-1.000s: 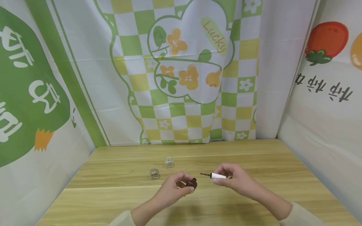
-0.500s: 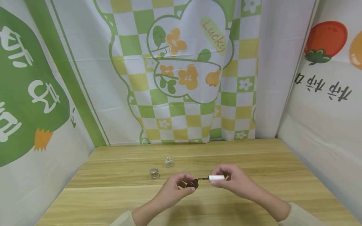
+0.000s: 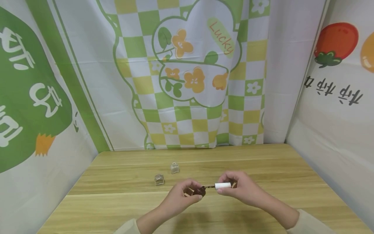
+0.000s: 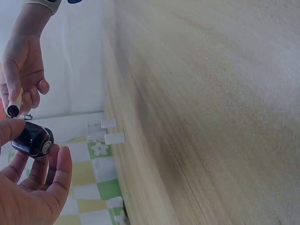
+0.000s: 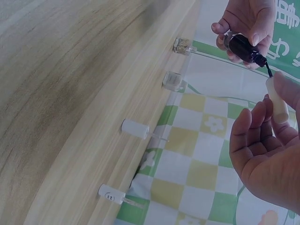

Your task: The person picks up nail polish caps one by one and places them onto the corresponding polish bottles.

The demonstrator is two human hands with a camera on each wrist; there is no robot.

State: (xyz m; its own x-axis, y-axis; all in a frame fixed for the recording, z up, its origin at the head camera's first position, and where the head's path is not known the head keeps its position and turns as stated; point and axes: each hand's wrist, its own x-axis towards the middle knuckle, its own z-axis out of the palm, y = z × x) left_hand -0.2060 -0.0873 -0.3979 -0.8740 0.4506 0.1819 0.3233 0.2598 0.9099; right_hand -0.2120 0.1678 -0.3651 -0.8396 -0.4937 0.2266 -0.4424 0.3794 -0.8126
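Observation:
My left hand (image 3: 181, 196) grips a small dark nail polish bottle (image 5: 240, 46) between thumb and fingers, its mouth tilted towards the right. Between the thumb and fingers of my right hand (image 3: 243, 188) is the white nail polish cap (image 3: 223, 185), held level. Its dark brush (image 5: 269, 69) reaches from the cap to the bottle's neck, with the tip right at the mouth. Both hands are raised over the table.
On the wooden table (image 3: 122, 208), two uncapped clear glass bottles (image 3: 159, 179) stand left of centre. Two white caps (image 5: 135, 128) stand upright with brushes pointing up. A printed curtain (image 3: 187, 123) hangs behind the far edge.
My right hand has moved the cap left and slightly down, and the brush has gone from apart from the bottle to its mouth. The left hand and bottle have shifted slightly right.

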